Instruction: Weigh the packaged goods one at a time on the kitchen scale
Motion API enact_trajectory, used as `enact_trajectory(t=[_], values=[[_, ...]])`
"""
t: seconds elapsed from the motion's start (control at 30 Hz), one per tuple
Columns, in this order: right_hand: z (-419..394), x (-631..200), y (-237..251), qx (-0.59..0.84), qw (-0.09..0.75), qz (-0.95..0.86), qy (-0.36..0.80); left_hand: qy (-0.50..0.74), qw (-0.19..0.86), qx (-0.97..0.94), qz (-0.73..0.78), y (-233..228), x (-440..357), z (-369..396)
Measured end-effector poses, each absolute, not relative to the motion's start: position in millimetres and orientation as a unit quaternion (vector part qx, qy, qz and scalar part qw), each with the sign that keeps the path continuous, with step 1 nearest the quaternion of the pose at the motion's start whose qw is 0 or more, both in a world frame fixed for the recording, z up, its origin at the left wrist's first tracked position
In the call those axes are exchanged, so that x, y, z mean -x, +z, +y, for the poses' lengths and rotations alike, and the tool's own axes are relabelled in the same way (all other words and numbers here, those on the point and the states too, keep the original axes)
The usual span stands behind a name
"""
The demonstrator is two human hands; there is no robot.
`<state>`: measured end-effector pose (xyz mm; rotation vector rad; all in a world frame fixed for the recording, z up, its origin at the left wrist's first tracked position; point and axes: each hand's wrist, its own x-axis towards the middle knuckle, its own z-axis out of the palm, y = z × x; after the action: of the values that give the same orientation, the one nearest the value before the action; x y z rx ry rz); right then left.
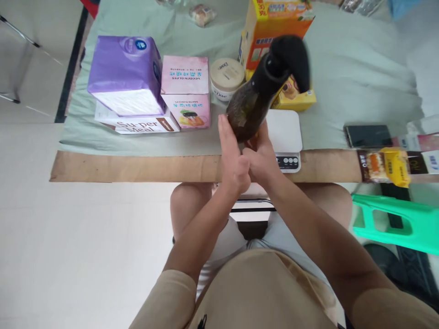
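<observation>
A dark, translucent spray bottle (249, 106) with a black head is held tilted above the table's front edge, its top leaning away and to the right. My left hand (233, 157) presses against the lower left side of the bottle, fingers stretched along it. Around the bottle's base, my right hand (262, 157) is closed, some of its fingers hidden behind the bottle. Below and right of the bottle lies a white kitchen scale (286, 132), partly covered by my right hand. Just behind the bottle stands a round Dove tub (227, 75).
At left, a purple tissue pack (125, 68) rests on a Su-per Meal box (144, 124), beside a pink box (187, 75). Behind are an orange box (274, 20) and a yellow box (297, 98). A phone (367, 136), snack packets (384, 167) and a green stool (398, 221) are right.
</observation>
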<state>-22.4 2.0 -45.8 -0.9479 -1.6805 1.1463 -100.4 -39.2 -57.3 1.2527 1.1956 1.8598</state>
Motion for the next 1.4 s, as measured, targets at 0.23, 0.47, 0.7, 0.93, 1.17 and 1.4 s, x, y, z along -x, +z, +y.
enact_trajectory(t=[0.23, 0.47, 0.7, 0.93, 1.17, 1.4], values=[[-5, -38, 16, 0.444, 0.432, -0.644, 0.449, 0.659, 0.254, -0.616, 0.349, -25, 55, -23], [18, -81, -7, 0.424, 0.46, -0.642, 0.443, 0.649, 0.296, -0.599, 0.363, -43, 15, -2], [22, -84, -13, 0.447, 0.452, -0.59, 0.498, 0.644, 0.334, -0.577, 0.376, -52, 15, 0], [32, -93, -23, 0.453, 0.496, -0.56, 0.484, 0.64, 0.354, -0.53, 0.429, -55, 42, -2], [20, -144, -62, 0.58, 0.58, -0.45, 0.354, 0.59, 0.329, -0.44, 0.592, -46, 112, -34], [28, -163, -96, 0.586, 0.558, -0.473, 0.349, 0.53, 0.311, -0.417, 0.67, -45, 102, -28]])
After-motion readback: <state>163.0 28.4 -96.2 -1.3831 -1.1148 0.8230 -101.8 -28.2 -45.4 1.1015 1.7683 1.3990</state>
